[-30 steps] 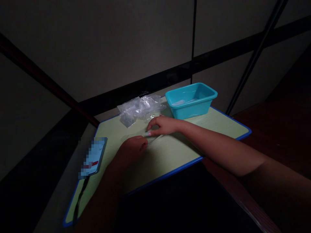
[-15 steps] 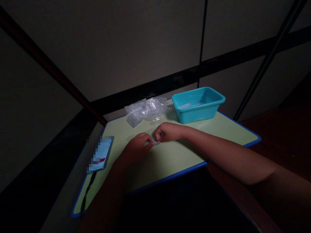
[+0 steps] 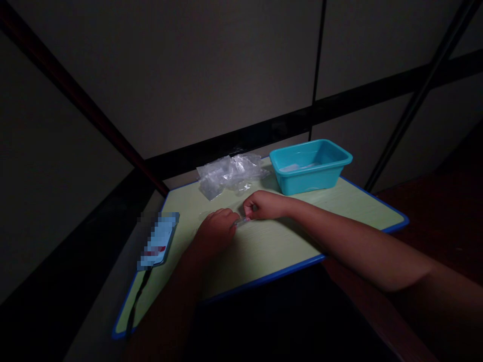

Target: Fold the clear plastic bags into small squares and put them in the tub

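Over the middle of the table, my left hand (image 3: 218, 227) and my right hand (image 3: 263, 205) are close together, fingers curled in. Between them runs a narrow strip of clear plastic (image 3: 242, 221), pinched at either end. A faint sheet of clear film shows on the tabletop behind my left hand; whether it joins the strip I cannot tell. Just beyond the hands lies a crumpled heap of clear plastic bags (image 3: 230, 173).
A turquoise plastic basket (image 3: 311, 178) with pale, flat pieces inside stands at the back right of the pale green, blue-edged table (image 3: 279, 244). At the left edge lies a phone (image 3: 160, 241) with a dark strap (image 3: 139, 296). Panelled doors (image 3: 234, 75) rise behind.
My left hand has turned over, its fingers now more tucked in, and more of the plastic strip shows between the hands. My right hand keeps its pinch. The view has shifted slightly.
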`<state>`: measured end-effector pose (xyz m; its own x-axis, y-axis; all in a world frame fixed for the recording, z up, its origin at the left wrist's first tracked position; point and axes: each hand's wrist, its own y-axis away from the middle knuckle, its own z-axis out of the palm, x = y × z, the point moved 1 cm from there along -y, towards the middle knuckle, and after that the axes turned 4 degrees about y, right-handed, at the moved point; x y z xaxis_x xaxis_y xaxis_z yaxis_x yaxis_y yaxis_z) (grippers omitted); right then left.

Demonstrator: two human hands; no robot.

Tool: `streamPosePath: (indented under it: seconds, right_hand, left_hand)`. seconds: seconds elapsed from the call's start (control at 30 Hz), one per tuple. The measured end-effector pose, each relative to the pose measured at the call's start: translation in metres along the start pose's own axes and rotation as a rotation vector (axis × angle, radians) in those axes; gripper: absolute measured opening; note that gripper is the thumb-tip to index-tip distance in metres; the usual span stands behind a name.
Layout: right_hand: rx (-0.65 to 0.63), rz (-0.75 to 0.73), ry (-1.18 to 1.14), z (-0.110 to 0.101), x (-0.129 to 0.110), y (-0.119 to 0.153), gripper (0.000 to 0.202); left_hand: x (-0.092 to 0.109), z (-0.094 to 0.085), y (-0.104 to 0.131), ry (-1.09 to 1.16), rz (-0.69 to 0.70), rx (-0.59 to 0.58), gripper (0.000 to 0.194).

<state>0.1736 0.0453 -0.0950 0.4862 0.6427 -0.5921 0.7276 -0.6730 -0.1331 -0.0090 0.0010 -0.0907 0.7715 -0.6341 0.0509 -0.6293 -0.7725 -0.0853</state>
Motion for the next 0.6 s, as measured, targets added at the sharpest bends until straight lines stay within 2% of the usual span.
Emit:
streamPosePath:
  seconds: [0.17,0.33,0.5,0.6]
  right_hand:
    - [0.009,0.02,0.005,-0.001,0.0,0.0,0.005]
    - [0.01,0.027,-0.028,0.0,0.004,-0.002,0.008]
    - [0.016,0.03,-0.036,0.001,0.005,-0.003,0.009]
    - [0.012,0.027,-0.035,0.001,0.006,-0.003,0.008]
  left_hand:
    - [-0.008,-0.005,0.001,0.186,0.029,-0.032,0.024]
    - [-0.02,-0.017,0.006,0.39,-0.079,-0.051,0.027]
    - [-0.028,-0.019,0.009,0.396,-0.167,-0.099,0.029]
    - [-0.031,-0.015,0.008,0.332,-0.189,-0.07,0.03]
